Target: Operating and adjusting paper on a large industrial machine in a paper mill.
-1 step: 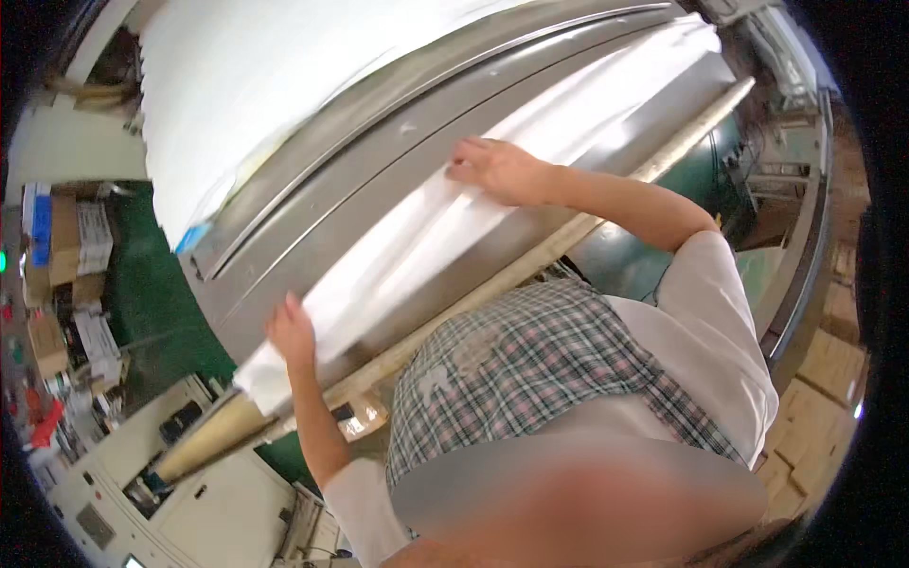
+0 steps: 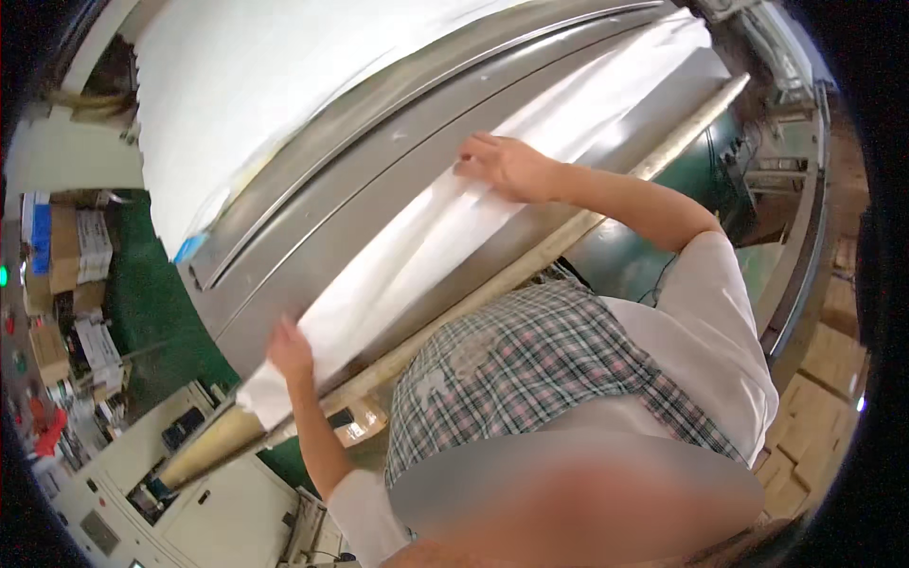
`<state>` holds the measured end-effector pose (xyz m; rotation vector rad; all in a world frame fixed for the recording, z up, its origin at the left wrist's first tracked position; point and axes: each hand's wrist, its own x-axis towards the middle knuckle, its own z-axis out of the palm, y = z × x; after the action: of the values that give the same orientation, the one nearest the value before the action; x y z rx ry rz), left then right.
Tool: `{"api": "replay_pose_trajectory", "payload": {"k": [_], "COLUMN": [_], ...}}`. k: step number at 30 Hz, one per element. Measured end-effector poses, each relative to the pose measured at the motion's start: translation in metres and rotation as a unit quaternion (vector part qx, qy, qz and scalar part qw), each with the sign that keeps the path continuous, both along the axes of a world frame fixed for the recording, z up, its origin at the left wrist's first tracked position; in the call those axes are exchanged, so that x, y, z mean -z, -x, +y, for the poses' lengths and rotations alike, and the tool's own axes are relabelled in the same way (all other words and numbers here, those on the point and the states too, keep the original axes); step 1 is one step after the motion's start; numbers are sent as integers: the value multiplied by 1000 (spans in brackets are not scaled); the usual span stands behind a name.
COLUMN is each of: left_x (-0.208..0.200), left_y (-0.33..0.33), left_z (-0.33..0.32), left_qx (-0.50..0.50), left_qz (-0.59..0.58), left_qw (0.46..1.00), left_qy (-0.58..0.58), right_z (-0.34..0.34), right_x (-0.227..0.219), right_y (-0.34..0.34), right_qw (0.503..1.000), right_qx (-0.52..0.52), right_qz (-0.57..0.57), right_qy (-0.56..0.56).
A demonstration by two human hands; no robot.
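A long, loosely folded strip of white fabric lies slantwise across a grey metal table, from near left to far right. My right hand is at the strip's middle, its fingers curled and closed on the fabric at the upper edge. Close to the near-left end, my left hand touches the strip's edge. Its fingers are smeared by motion, so their grip cannot be made out. Along the table's near side runs a pale roller, between the strip and my checked apron.
A broad white sheet of fabric spreads beyond a raised metal bar. White machine housing stands at lower left. Cardboard boxes are on the left, above a green floor. A metal rail edges the right side.
My right hand has shifted slightly to the right along the strip. The left hand stays almost in place at the near-left end.
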<state>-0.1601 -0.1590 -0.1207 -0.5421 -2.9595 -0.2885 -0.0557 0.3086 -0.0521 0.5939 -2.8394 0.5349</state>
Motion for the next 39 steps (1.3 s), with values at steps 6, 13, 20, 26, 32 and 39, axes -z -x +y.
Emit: {"api": "replay_pose_trajectory", "payload": {"k": [6,13,20,26,32,39], "left_x": [-23,-15,-24,-39,-32,-30], "left_y": [11,-13,-20,-36,-45,-43], "left_z": [-110,12,62,111,143,151], "left_qx": [-141,-231,-299,-341,-280,-266], "left_qz": [15,-14,-43,-74,-64,-101], "left_qw": [954,965,939,923,945,942], "left_qy": [265,123,166,161,156,179], "right_z": [100,214,366,515,582,582], "right_x": [-19,-16,16,18,15,38], "right_y": [-19,-29,-61,-101,-124,-101], "right_qw": [998,993,945,752,689,871], "right_qx": [49,71,289,647,716,487], "right_qz": [-10,7,4,12,80,-56], "right_qy": [-41,-92,-153,-121,-75,39]}}
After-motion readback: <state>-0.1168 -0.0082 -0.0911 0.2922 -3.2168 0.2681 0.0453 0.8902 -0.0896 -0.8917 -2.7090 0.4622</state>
